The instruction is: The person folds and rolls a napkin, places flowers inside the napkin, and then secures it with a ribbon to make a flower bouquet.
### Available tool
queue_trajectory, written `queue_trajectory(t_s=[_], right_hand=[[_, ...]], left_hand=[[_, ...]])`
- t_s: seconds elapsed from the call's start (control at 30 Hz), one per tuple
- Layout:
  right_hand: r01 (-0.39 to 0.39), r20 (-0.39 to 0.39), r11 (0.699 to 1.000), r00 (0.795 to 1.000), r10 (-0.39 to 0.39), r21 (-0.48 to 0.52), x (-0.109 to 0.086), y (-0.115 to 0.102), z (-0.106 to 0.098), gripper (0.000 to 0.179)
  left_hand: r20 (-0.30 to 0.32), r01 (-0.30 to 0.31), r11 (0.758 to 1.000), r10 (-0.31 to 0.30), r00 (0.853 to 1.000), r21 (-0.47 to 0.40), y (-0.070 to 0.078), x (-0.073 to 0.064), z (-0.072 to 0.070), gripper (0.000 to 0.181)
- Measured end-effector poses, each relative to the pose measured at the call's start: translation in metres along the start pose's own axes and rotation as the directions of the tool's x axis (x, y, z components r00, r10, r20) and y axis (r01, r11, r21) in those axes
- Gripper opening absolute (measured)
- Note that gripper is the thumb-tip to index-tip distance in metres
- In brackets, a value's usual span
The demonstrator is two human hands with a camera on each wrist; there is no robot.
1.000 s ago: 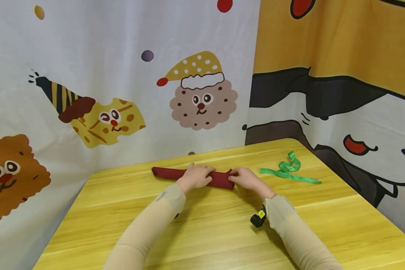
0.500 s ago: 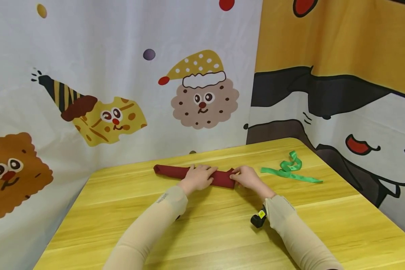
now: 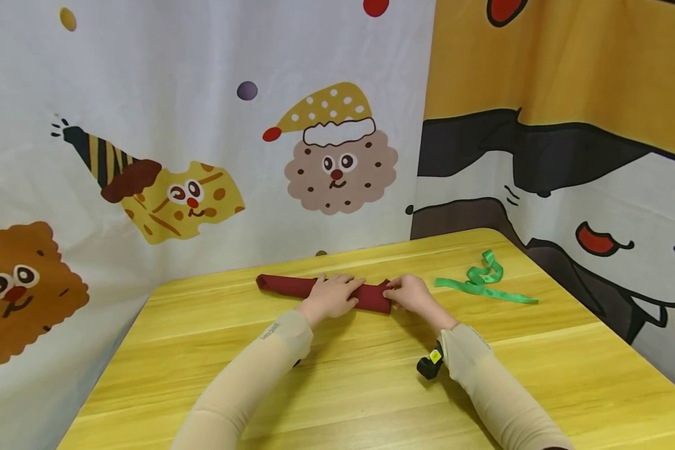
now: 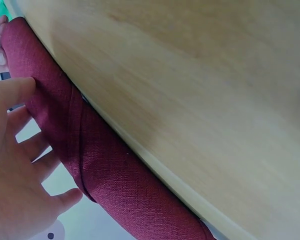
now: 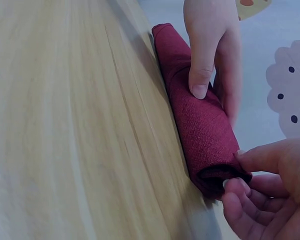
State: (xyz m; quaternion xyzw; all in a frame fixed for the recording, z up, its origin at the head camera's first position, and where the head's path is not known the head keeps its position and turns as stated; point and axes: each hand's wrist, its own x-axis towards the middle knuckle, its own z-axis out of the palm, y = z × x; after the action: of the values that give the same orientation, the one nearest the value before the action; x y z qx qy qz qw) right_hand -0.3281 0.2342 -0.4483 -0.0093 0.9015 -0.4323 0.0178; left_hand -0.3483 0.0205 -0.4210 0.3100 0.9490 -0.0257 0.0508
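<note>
A dark red cloth rolled into a long tube (image 3: 287,287) lies near the far edge of the table. My left hand (image 3: 330,296) lies across its middle. In the right wrist view, the thumb of the left hand (image 5: 212,45) presses the near side of the roll (image 5: 202,125), with the fingers on its far side. At the right end, my right hand (image 3: 412,293) pinches the edge of the cloth between thumb and fingers. The open end there shows folded layers inside. A fold line crosses the roll in the left wrist view (image 4: 125,175).
A curled green ribbon (image 3: 478,289) lies on the wooden table (image 3: 337,387) to the right of my right hand. Behind the table hangs a white curtain (image 3: 202,112) with cartoon prints. Another printed curtain (image 3: 484,62) hangs on the right side.
</note>
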Motion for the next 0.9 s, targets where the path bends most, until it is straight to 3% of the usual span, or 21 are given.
queue_trajectory(t_s=[0.4, 0.6, 0.9], right_hand=[[-0.010, -0.045, 0.996, 0.999, 0.014, 0.088, -0.0007, -0.0018, 0.0030, 0.027], [0.005, -0.016, 0.992, 1.000, -0.003, 0.123, 0.0013, -0.0001, 0.0031, 0.028], [0.050, 0.085, 0.997, 0.995, -0.055, 0.063, 0.0028, 0.0053, -0.0003, 0.043]], left_hand=[[0.005, 0.009, 1.000, -0.009, 1.000, -0.018, 0.0027, -0.0020, -0.0013, 0.054], [0.020, 0.026, 1.000, -0.026, 0.999, -0.008, 0.0031, -0.0007, -0.0003, 0.053], [0.021, 0.028, 1.000, -0.028, 0.999, 0.005, 0.0035, 0.0006, 0.0007, 0.052]])
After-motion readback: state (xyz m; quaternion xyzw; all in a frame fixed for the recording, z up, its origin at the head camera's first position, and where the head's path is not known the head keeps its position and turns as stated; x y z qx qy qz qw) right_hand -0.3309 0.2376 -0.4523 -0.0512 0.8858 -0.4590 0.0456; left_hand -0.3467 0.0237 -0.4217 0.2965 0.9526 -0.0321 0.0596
